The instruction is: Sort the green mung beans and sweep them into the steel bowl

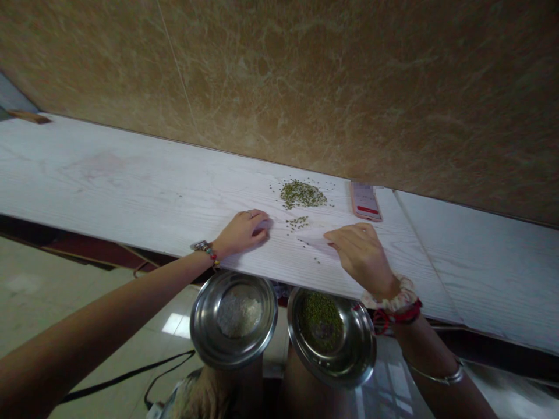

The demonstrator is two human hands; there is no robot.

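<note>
My left hand [243, 231] rests on the white tabletop [131, 186] with its fingers curled down onto a small patch of white grains; a ring shows on one finger. My right hand [360, 251] lies beside it, fingers bent and pressed onto the table over another pale patch. Between and beyond the hands sit a small cluster of green beans [297, 222] and a larger pile of green beans [302, 194]. Below the table edge, on my lap, stand two steel bowls: the left bowl [234, 319] holds white grains, the right bowl [332, 336] holds green beans.
A phone in a pink case [365, 201] lies on the table right of the bean pile. A brown marbled wall [305, 75] rises behind the table. A seam [419, 238] splits the tabletop at the right. A black cable [126, 375] crosses the tiled floor.
</note>
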